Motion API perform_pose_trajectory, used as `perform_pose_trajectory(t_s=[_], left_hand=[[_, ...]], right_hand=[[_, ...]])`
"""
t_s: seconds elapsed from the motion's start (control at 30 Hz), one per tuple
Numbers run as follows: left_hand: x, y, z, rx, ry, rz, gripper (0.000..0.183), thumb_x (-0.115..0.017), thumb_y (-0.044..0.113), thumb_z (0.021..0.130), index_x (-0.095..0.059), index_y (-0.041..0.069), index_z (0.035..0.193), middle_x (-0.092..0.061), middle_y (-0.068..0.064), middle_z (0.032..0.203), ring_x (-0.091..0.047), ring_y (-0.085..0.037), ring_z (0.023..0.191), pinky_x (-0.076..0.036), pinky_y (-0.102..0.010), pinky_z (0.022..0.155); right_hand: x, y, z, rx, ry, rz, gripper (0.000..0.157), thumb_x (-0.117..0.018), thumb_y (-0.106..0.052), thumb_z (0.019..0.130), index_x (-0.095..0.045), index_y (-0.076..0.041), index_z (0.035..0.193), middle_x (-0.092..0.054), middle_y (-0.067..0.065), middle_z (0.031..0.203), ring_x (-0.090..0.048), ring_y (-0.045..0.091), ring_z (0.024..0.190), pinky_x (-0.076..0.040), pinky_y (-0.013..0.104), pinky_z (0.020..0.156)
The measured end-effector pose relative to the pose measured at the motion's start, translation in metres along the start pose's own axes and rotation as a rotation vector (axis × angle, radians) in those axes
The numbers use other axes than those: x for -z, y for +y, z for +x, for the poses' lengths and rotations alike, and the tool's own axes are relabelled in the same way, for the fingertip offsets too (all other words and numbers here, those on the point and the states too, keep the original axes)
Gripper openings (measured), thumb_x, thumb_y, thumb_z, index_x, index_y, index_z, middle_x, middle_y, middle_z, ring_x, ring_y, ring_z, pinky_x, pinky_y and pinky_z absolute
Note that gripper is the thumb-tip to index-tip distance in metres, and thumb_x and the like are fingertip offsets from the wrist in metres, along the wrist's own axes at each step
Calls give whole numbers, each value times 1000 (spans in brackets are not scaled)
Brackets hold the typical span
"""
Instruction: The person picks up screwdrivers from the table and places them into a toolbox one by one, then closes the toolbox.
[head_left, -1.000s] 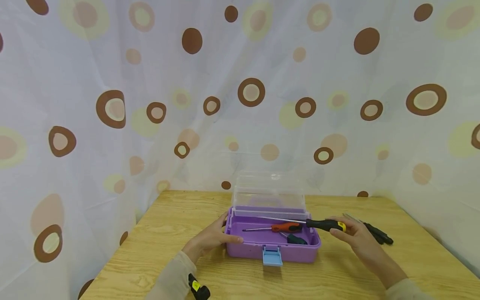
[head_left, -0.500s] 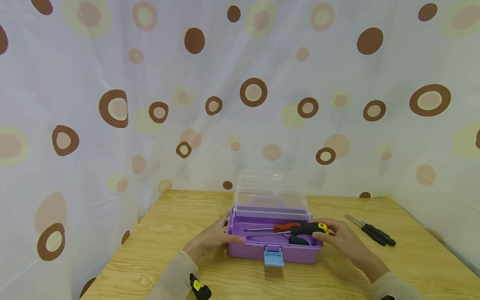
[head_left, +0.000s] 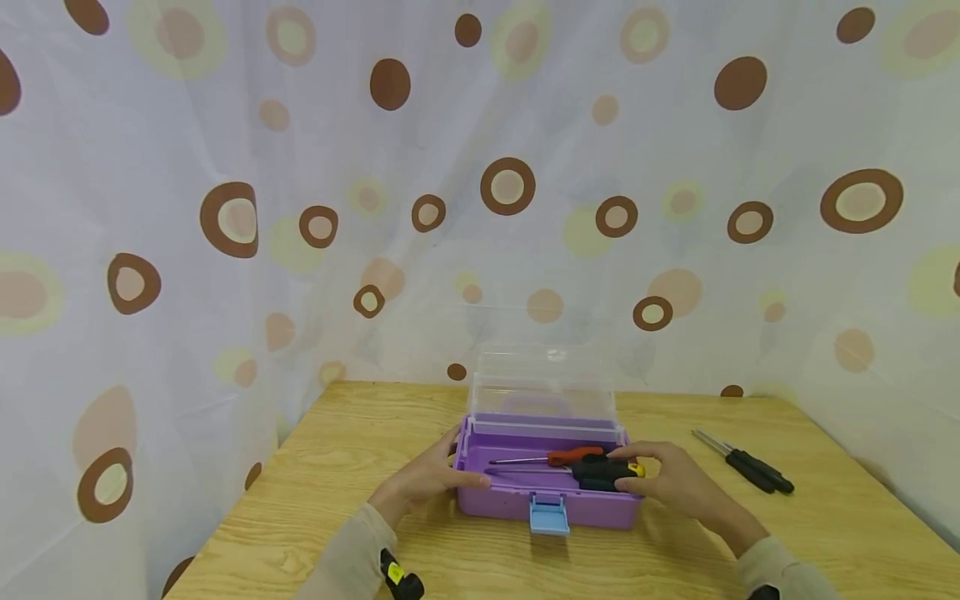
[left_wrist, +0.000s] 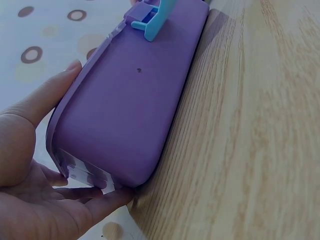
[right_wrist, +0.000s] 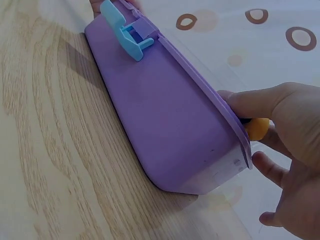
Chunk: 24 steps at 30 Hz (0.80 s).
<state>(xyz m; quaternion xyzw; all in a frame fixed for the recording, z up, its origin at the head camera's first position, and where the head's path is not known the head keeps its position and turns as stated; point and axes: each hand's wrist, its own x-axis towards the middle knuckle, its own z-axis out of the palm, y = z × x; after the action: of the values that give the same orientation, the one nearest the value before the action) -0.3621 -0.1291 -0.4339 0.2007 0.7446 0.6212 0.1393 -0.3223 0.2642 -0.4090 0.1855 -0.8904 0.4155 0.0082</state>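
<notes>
Blk scrwdrvr [head_left: 591, 469], yel end [head_left: 637, 470] in R grip [head_left: 677, 484]

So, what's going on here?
A person's left hand grips the left end of a purple box, its clear lid open. The fingers of the right hand hold a yellow-ended black screwdriver, mostly inside the box. A red-handled screwdriver lies in there too, and two black-handled screwdrivers lie on the table to the right.

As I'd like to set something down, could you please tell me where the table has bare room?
Bare table lies left of the left hand, in front of the purple box, and right of the loose screwdrivers. Crowded: the box's right half, with tools and the right hand.
</notes>
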Motion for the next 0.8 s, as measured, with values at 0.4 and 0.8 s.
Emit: perform_pose_trajectory(t_s=[0.4,0.8], left_hand=[[0,-1,0,-4,-10,-11,120,-89,19,82,-6,13,167,-26,-28,162,-42,-45,139,-32,-58,116],[1,-2,1,-10,-15,-14,119,-89,19,83,-5,12,167,-27,-28,162,-42,-44,140,-32,-58,116]], right_hand=[[6,2,1,97,67,64,36,-73,-20,98,-70,-2,129,-65,15,135,-47,47,134,-28,81,103],[8,0,1,89,85,48,35,-73,-21,98,-71,-4,128,-66,15,134,-48,47,133,-25,84,101]])
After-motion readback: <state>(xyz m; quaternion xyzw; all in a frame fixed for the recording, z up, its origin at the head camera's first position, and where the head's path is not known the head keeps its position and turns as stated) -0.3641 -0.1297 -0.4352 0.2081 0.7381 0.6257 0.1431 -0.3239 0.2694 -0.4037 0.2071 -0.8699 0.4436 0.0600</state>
